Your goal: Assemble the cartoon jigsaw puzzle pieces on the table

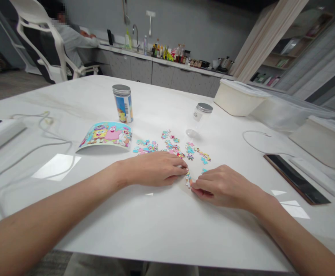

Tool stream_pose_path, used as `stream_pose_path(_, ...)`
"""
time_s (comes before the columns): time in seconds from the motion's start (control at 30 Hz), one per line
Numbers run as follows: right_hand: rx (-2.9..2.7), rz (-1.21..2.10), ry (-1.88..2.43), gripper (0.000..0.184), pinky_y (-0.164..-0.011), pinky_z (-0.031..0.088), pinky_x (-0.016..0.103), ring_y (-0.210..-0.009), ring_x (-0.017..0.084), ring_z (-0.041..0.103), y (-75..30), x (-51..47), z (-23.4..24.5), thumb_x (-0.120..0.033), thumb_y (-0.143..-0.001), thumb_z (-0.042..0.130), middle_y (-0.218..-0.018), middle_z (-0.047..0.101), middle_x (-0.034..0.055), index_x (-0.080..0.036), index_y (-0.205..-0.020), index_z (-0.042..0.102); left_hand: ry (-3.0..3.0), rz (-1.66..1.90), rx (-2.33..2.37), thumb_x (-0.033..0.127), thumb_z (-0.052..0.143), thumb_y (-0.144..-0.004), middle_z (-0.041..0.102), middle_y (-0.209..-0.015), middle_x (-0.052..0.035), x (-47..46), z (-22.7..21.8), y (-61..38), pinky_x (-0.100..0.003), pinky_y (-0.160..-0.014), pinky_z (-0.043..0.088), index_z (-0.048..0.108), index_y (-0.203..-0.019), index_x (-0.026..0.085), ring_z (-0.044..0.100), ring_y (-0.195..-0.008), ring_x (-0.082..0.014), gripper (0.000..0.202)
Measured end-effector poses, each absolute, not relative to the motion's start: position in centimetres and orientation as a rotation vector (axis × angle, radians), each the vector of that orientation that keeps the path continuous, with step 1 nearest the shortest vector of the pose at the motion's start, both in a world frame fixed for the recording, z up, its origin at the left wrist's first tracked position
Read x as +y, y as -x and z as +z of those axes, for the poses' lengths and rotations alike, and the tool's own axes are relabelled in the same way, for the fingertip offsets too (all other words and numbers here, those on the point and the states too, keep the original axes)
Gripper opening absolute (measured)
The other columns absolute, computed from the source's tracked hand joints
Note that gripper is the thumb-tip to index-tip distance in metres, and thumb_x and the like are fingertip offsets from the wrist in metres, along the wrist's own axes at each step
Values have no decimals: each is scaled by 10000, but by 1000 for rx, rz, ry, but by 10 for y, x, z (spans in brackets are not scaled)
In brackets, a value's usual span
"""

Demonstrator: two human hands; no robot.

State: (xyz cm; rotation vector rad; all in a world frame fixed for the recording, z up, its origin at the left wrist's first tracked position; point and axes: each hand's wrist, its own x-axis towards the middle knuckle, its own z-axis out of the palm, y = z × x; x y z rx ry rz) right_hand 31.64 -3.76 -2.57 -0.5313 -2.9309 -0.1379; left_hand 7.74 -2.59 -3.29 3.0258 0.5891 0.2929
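Note:
Between my two hands lies a short strip of joined jigsaw puzzle pieces (188,179) on the white table. My left hand (156,168) rests palm down, its fingertips closed at the strip's upper end. At the lower end, my right hand (219,186) has thumb and fingers pinched on a puzzle piece (192,184). Loose puzzle pieces (171,145) in blue, pink and yellow spread just beyond my hands, some partly hidden behind the left one. A curved picture sheet (108,135) with cartoon figures stands to the left of the pieces.
Behind the pieces stand a lidded can (122,103) with a cartoon label and a clear jar (201,117). White cables (38,143) run across the left side. A dark flat panel (296,178) and storage boxes (239,97) occupy the right. A person (74,40) sits beyond the table.

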Motion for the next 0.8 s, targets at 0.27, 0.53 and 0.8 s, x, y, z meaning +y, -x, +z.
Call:
stream_pose_path(0.27, -2836, 145, 540, 237, -490, 273, 244, -448, 76, 450, -318, -37, -19, -187, -904, 467, -533, 594, -24, -179, -835, 693, -3036, 284, 588, 142, 499, -930, 622, -1262, -96, -25, -34, -76, -349, -922, 481, 602, -1205, 168, 601, -1091, -226, 295)
stream_pose_path(0.53, -2674, 196, 1004, 314, -537, 326, 235, -442, 94, 456, -320, -23, -22, -210, -918, 378, -526, 585, -23, -164, -929, 688, -3049, 281, 506, 120, 492, -933, 626, -1279, -82, -27, -33, -78, -363, -1026, 431, 584, -1227, 168, 580, -1158, -213, 312)
stream_pose_path(0.8, -2494, 383, 1470, 332, -633, 357, 254, -572, 141, 565, -322, -9, -24, -261, -943, 336, -570, 622, -20, -205, -933, 663, -3105, 279, 472, 145, 517, -920, 616, -1282, -87, -35, -32, -85, -353, -943, 469, 566, -1210, 172, 577, -1153, -220, 296)
